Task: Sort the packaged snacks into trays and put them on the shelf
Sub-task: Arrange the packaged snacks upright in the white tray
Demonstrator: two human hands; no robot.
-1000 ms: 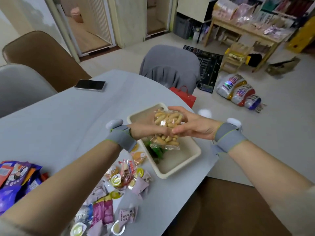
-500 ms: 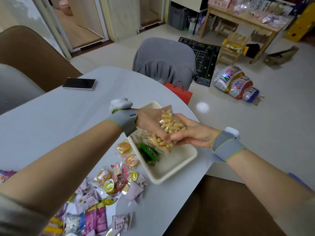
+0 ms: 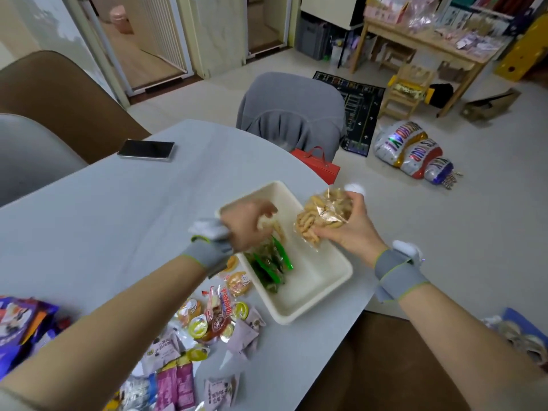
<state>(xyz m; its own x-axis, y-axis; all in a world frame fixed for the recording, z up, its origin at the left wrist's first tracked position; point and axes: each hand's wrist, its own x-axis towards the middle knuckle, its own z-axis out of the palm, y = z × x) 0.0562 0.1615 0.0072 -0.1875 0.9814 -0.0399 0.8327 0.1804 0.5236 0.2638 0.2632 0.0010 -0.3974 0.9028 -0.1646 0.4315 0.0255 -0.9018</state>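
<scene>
Right hand (image 3: pixel 351 232) gripping clear bag of finger biscuits (image 3: pixel 321 216) above cream tray (image 3: pixel 323 287), left hand (image 3: pixel 247 223) curled over tray's far end, grip unclear, green packets (image 3: pixel 271 266) inside tray, mixed snack packets (image 3: pixel 207 321) beside it on grey table (image 3: pixel 103 209), phone (image 3: pixel 146 149) well apart

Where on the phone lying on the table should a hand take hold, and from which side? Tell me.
Pinch the phone across its two long edges, coming from above. It lies flat, screen up, on the table, with bare tabletop around it, so only the thin edges give the fingers purchase.
</scene>
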